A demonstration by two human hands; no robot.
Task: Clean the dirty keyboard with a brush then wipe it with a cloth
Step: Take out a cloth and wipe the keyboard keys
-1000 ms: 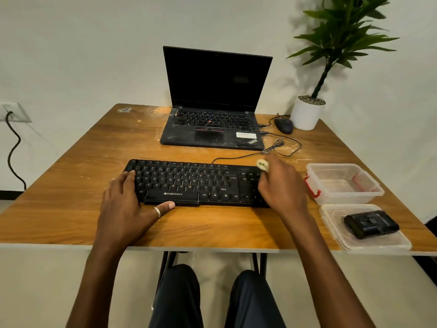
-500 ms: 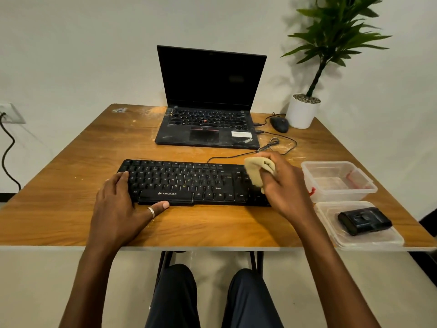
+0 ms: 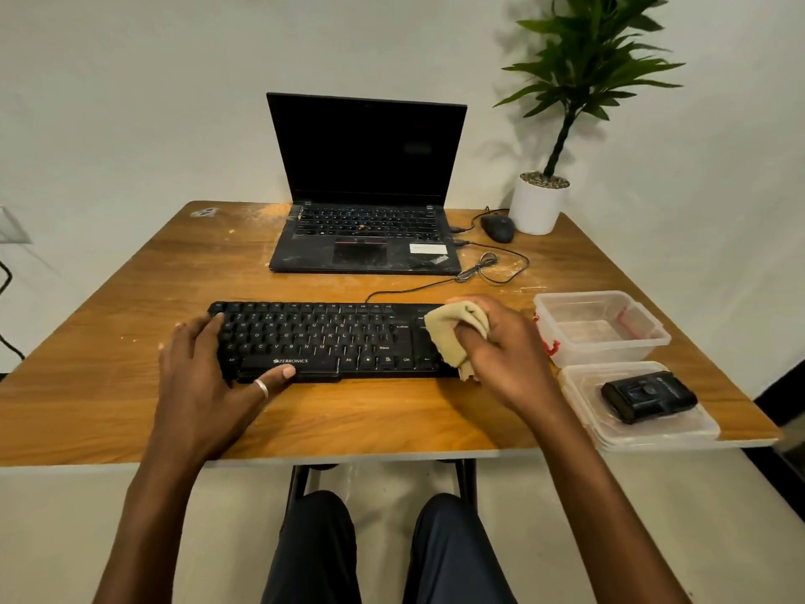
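Observation:
A black keyboard (image 3: pixel 322 337) lies across the middle of the wooden table (image 3: pixel 130 298). My left hand (image 3: pixel 204 377) grips its left end, fingers over the top edge and the ringed thumb on the front edge. My right hand (image 3: pixel 501 350) is closed around a bunched beige cloth (image 3: pixel 453 333), which rests on the keyboard's right end and hides the keys there. No brush is in view.
An open black laptop (image 3: pixel 366 237) stands behind the keyboard, with a mouse (image 3: pixel 498 228), a coiled cable (image 3: pixel 488 268) and a potted plant (image 3: pixel 540 202) to its right. At the right edge sit a clear plastic box (image 3: pixel 601 329) and a lid (image 3: pixel 653 429) carrying a black device (image 3: pixel 649 394).
The cloth was almost hidden in my right hand and now hangs out over the keyboard's right end. My right hand has shifted slightly. My left hand keeps its hold.

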